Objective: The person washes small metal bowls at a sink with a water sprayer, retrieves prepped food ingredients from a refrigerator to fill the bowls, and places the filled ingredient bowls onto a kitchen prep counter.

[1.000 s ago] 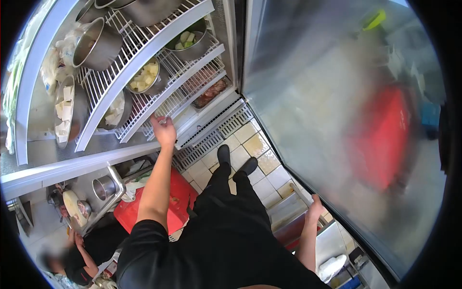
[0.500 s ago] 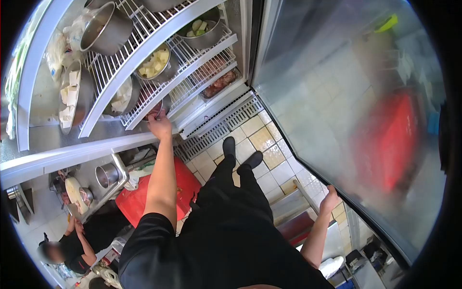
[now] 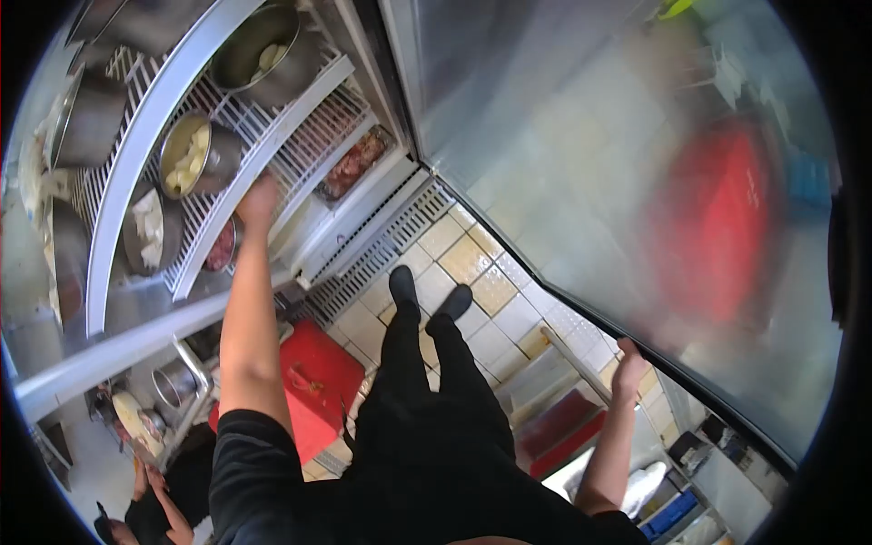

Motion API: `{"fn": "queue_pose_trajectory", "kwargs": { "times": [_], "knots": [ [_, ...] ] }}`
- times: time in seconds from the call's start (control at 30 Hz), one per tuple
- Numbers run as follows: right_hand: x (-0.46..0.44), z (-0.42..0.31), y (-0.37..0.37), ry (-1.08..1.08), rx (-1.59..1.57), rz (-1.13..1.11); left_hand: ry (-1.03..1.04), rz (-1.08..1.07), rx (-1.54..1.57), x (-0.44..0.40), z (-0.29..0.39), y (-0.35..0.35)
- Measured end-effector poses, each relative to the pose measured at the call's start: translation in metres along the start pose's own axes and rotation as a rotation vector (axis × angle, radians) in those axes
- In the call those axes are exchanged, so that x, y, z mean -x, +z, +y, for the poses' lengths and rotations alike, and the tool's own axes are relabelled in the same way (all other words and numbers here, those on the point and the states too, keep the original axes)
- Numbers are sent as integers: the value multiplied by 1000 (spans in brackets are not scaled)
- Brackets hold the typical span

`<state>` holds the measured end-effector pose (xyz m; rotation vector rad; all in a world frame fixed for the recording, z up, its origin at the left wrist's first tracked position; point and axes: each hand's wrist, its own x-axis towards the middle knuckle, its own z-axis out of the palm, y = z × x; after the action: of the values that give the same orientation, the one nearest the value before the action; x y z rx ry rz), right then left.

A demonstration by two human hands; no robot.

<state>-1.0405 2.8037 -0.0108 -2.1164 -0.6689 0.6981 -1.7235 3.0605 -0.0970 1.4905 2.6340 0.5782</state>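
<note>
My left hand (image 3: 259,202) reaches between the wire shelves of an open fridge, beside a metal bowl of red meat (image 3: 221,247). Its fingers are smeared by motion, so I cannot tell whether they hold the bowl. Just above it stands a metal bowl with pale yellow chunks (image 3: 187,162), and to its left a bowl with white pieces (image 3: 148,229). At the right, my right hand (image 3: 629,371) has its fingers closed at the edge of the glass door (image 3: 581,312).
A deep pot (image 3: 259,56) and a meat tray (image 3: 356,163) sit on fridge shelves. Below the fridge is a red box (image 3: 318,386). Another person's hands (image 3: 150,477) show at lower left. Metal containers (image 3: 543,400) stand low, right of my legs.
The view has shifted, and the shelves appear farther left. My left hand has moved from the front of the lower shelf to deeper between the shelves. My right hand stays at the door edge.
</note>
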Motion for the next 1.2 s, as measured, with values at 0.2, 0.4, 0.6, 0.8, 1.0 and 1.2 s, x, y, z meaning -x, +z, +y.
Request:
{"fn": "queue_pose_trajectory", "kwargs": {
  "times": [0.2, 0.4, 0.6, 0.8, 1.0, 1.2],
  "knots": [
    [-7, -12, -1, -36, 83, -11, -42, 55, -90, -131, -39, 19],
    [-12, 1, -5, -55, 31, -17, -72, 104, -50, -141, -60, 25],
    [-2, -16, 3, -48, 82, 12, -106, 262, 65, -67, -39, 26],
    [-1, -11, -1, 24, 72, 1, 49, 101, 331, 8, 44, 60],
    [8, -21, 8, -51, -55, -3, 14, 27, 240, -88, 37, 81],
    [7, -3, 6, -127, 15, 9, -7, 51, 260, -88, 31, 87]
  ]
}}
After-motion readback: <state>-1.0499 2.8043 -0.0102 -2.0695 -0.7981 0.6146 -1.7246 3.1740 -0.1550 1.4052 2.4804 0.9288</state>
